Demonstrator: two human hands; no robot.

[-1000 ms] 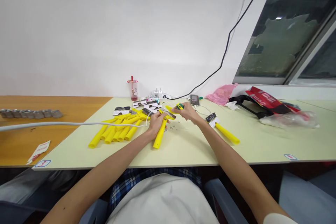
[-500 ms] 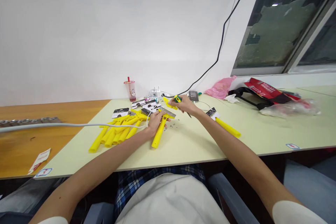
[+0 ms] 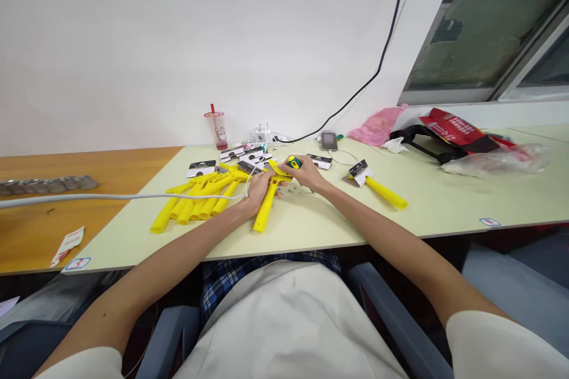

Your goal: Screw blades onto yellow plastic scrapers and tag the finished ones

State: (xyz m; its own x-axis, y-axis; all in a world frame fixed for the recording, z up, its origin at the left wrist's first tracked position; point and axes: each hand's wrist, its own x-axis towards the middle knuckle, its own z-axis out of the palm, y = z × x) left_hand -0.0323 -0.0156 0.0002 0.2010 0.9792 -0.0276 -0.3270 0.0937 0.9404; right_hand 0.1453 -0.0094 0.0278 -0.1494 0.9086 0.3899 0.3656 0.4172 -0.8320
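Observation:
My left hand (image 3: 256,190) is closed around the head of a yellow scraper (image 3: 265,207), whose handle slants toward the table's front edge. A small yellow plastic piece (image 3: 276,168) lies at the scraper's head, with the fingers of my right hand (image 3: 307,173) on it. That hand also keeps a green and yellow screwdriver (image 3: 293,161) in its grip. The metal blade is largely covered by now. Small metal nuts or screws (image 3: 294,189) are scattered beside the scraper. A pile of yellow scraper handles (image 3: 195,204) lies to the left of my left hand.
A scraper with a black and white card (image 3: 384,192) lies at right. Several cards (image 3: 202,168), a cup with a red straw (image 3: 217,130) and a plug (image 3: 262,133) stand behind. A white cable (image 3: 133,196) crosses above my left wrist. Pink and red bags (image 3: 376,127) lie back right.
My right hand has brought the yellow piece down and left onto the scraper's head, over the blade. My left hand still holds the scraper. The whole view has shifted slightly.

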